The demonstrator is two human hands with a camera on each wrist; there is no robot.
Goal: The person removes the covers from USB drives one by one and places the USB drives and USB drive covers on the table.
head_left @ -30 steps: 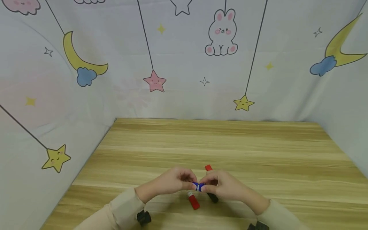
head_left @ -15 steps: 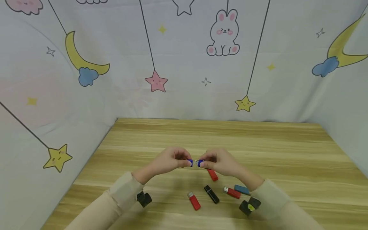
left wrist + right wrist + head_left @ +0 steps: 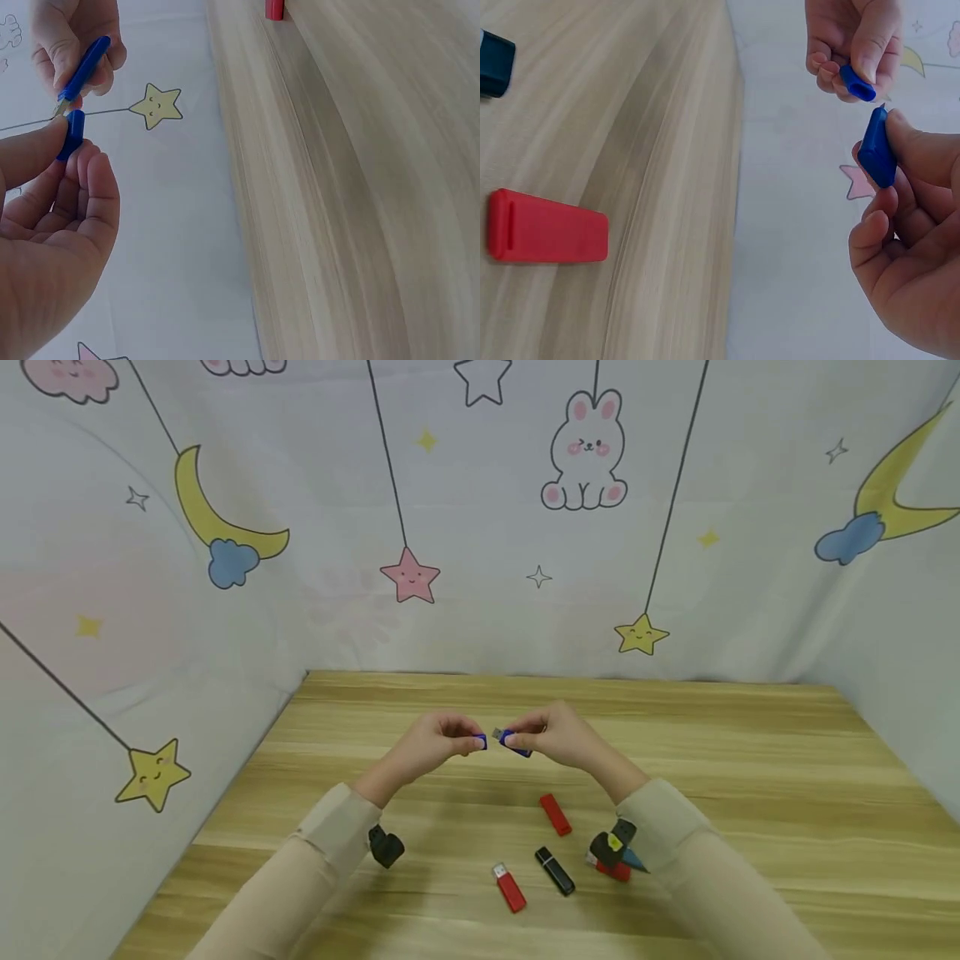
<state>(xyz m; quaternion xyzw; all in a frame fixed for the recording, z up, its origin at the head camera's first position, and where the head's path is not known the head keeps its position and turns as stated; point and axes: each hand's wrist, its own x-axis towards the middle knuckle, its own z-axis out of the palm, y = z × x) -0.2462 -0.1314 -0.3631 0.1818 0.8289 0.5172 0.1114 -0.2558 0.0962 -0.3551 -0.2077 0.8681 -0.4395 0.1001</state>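
Left hand (image 3: 441, 743) pinches a small blue cap (image 3: 481, 742) between thumb and fingertips, no slack; right hand (image 3: 564, 737) pinches a blue USB stick (image 3: 521, 749) the same way, metal plug (image 3: 498, 734) aimed left at the cap. Both are held up over the far part of the wooden table (image 3: 360, 710), cap left, stick right. Head view shows a slim gap between plug and cap; left wrist view lines them up so they look nearly touching. Only the right wrist view shows the cap's hollow mouth, turned toward the stick. On the table, nearer than the hands: red stick (image 3: 555, 815), then black stick (image 3: 555, 871) nearer, red USB stick with bare plug (image 3: 509, 888) just left of it. Right of the black one, a second red stick with plug (image 3: 618, 870) and a blue item (image 3: 635, 860), seen only in head view, partly behind the right wrist camera (image 3: 606, 849); blue one probably another stick, hard to tell.
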